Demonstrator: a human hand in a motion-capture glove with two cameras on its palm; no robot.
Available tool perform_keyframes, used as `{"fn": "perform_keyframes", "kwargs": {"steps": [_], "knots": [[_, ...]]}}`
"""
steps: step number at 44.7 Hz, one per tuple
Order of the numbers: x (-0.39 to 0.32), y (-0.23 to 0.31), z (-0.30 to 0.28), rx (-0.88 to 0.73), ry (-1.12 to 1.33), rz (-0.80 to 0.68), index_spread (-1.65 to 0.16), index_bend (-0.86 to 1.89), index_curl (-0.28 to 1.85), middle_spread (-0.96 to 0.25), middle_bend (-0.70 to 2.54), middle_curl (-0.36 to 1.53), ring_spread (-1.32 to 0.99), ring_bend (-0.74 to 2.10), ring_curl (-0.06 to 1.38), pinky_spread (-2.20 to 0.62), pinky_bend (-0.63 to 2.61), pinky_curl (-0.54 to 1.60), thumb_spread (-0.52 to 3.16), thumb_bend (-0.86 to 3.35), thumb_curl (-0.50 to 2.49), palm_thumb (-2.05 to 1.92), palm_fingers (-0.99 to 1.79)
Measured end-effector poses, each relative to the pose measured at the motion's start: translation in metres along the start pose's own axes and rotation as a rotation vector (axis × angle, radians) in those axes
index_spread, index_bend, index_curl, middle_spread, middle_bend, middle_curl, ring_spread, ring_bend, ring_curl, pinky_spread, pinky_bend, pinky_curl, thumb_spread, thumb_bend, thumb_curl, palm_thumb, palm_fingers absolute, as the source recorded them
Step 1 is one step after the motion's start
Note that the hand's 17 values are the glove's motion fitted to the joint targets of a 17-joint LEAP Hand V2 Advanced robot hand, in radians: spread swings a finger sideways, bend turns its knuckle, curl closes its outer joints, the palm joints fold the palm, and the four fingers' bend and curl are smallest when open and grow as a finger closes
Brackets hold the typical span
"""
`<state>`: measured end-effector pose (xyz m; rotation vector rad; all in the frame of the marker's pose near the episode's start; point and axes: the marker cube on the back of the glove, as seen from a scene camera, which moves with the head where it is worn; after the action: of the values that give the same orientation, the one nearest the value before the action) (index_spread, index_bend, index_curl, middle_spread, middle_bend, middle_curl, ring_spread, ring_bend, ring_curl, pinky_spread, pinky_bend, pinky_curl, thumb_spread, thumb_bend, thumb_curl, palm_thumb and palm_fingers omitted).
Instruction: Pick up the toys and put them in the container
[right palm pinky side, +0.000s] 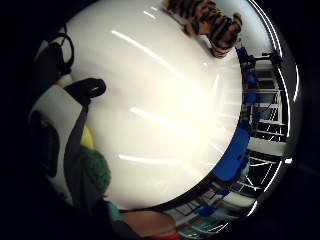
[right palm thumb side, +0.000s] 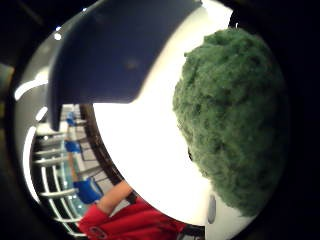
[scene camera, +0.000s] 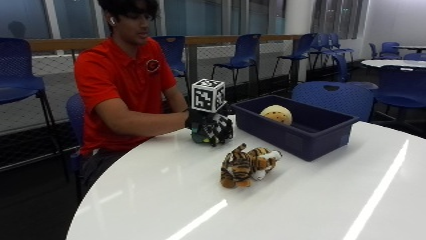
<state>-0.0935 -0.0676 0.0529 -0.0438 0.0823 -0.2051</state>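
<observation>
- My grip (scene camera: 212, 128) is curled round a green plush toy (right palm thumb side: 235, 120), low over the white surface (scene camera: 279, 210), just beside the blue container's (scene camera: 313, 136) near end.
- The tiger toy (scene camera: 247, 164) lies on the surface near the container's long wall, apart from my hand.
- A round yellow toy (scene camera: 276, 114) sits inside the container.
- Broad bare surface stretches past the tiger toward the curved edge.
- My fingers hide most of the green toy in the outside view.
</observation>
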Motion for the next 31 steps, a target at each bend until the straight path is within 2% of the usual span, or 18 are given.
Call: {"fn": "perform_keyframes", "kwargs": {"steps": [16,31], "knots": [[0.011,-0.006,-0.023,0.004,-0.055,0.003,-0.44,0.28,0.55,-0.45,0.66,0.6,-0.56,0.75,0.45,-0.45,0.93,0.38,0.75,0.16,0.73,0.7,1.01],[0.004,-0.059,-0.115,0.123,-0.029,0.0,-0.46,0.27,0.68,-0.47,0.66,0.68,-0.58,0.75,0.48,-0.45,0.93,0.39,0.65,0.12,0.83,0.7,0.99]]}}
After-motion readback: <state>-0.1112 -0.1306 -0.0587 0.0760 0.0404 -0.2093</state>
